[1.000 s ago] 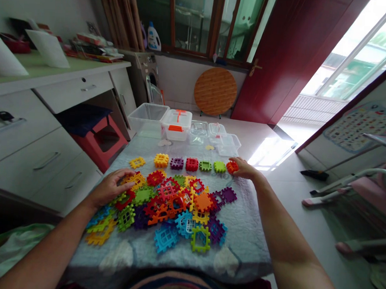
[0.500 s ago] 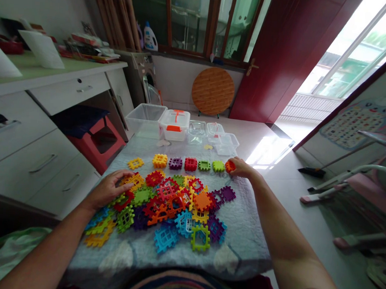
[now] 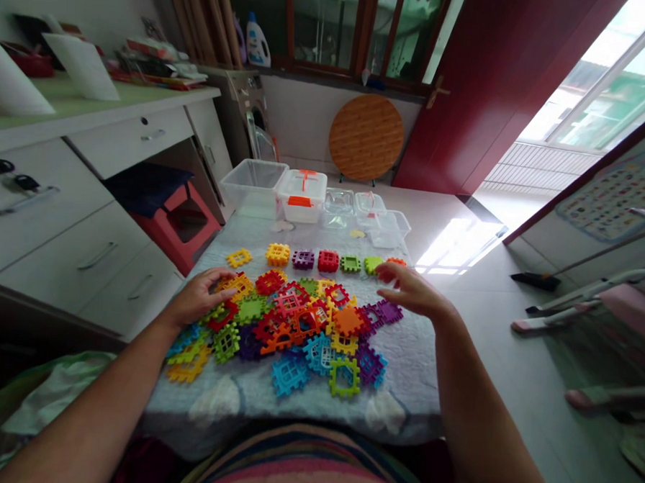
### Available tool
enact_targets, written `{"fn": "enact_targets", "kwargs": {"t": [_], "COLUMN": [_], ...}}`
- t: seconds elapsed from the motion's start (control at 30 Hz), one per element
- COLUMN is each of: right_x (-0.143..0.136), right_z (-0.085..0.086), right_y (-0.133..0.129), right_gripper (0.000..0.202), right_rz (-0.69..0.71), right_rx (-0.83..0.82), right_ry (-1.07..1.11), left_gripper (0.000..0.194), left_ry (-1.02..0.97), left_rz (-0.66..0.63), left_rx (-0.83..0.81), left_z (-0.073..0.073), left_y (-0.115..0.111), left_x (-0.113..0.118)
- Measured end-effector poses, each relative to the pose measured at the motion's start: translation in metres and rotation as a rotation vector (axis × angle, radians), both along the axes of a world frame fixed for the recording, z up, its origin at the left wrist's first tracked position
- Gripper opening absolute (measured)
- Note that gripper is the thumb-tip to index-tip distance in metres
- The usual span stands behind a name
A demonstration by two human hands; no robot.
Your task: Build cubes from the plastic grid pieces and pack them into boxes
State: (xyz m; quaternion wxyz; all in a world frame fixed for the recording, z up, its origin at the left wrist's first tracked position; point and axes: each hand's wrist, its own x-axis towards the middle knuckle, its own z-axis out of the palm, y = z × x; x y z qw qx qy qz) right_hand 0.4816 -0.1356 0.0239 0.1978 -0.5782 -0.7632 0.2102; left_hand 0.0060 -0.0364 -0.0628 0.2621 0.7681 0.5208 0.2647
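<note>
On the cloth-covered table [image 3: 313, 410] lies a heap of interlocking plastic building blocks, with a green block [image 3: 251, 308], an orange block [image 3: 347, 321] and a blue block [image 3: 289, 373] among them. My left hand [image 3: 203, 296] rests at the heap's left edge, thumb and fingers apart beside a yellow block [image 3: 240, 288]. Behind the heap runs a row: a yellow block [image 3: 277, 254], a purple one [image 3: 303, 260], a red one [image 3: 329, 261], a green one [image 3: 350, 264], a lime one [image 3: 372, 264] and an orange-red one [image 3: 397, 261]. My right hand [image 3: 414, 289] hovers in front of the row's right end, fingers spread, partly covering the last block.
At the table's far end stand an uncovered clear bin [image 3: 255, 187], a lidded box [image 3: 302, 197] with orange clips and several small clear containers [image 3: 338, 205]. A single flat yellow block [image 3: 239, 258] lies left of the row. A red stool [image 3: 188, 216] is at the left.
My right hand has let go of the orange-red block at the row's end and drawn back toward me. My left hand stays at the heap. The view has shifted slightly.
</note>
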Motion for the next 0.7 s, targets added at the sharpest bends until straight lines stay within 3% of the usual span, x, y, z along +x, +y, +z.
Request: {"fn": "enact_targets", "kwargs": {"t": [0.1, 0.2, 0.43, 0.7], "right_x": [-0.039, -0.064, -0.073, -0.065], "right_z": [0.006, 0.003, -0.014, -0.031], "right_y": [-0.024, -0.033, -0.027, -0.017], "right_gripper": [0.043, 0.055, 0.045, 0.036], "right_rz": [0.201, 0.268, 0.237, 0.003], "right_rx": [-0.011, -0.005, -0.008, 0.058], "right_ry": [-0.011, -0.072, -0.196, -0.188], "left_gripper": [0.062, 0.062, 0.059, 0.058], "left_ry": [-0.004, -0.007, -0.008, -0.017], "left_rz": [-0.006, -0.006, -0.001, 0.000], "left_rx": [0.007, 0.006, 0.012, -0.013], "left_z": [0.001, 0.002, 0.002, 0.001], "left_y": [-0.001, -0.001, -0.002, -0.002], "left_x": [0.001, 0.001, 0.001, 0.000]}}
